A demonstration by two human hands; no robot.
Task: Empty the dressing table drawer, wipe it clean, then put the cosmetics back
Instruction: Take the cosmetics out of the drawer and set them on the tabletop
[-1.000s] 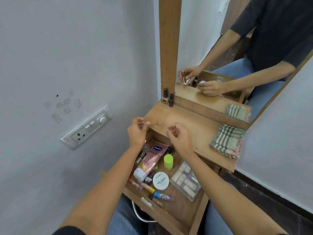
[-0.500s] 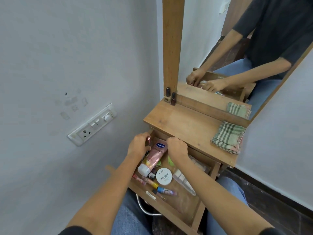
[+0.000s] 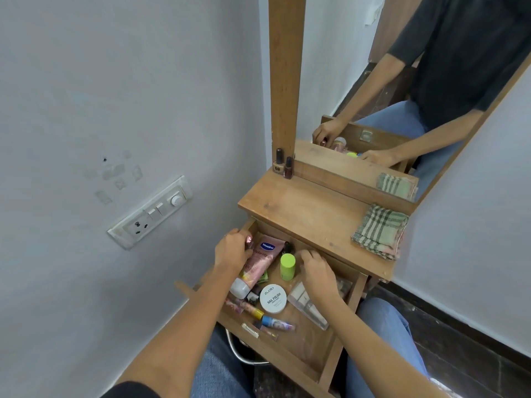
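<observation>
Nearest us, the open drawer (image 3: 311,347) holds the cosmetics: a white nail polish tub (image 3: 273,298), a pink tube (image 3: 260,261) and a green bottle (image 3: 287,266). At the drawer's back left, our left hand (image 3: 234,249) curls round a small rose-capped item (image 3: 249,240). Our right hand (image 3: 316,268) reaches in beside the green bottle; we cannot tell its grip. Beyond, a checked cloth (image 3: 379,231) lies on the desk (image 3: 310,216).

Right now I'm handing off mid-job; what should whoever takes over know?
Left hand pinches a small pink-capped item by the left wall of the drawer.
Right hand reaches into its back; grip hidden.
Done: drawer open, two nail polish bottles stand on the tabletop.
Left: lift out the tube, green bottle, white jar and the rest, wipe with the checked cloth, refill.
</observation>
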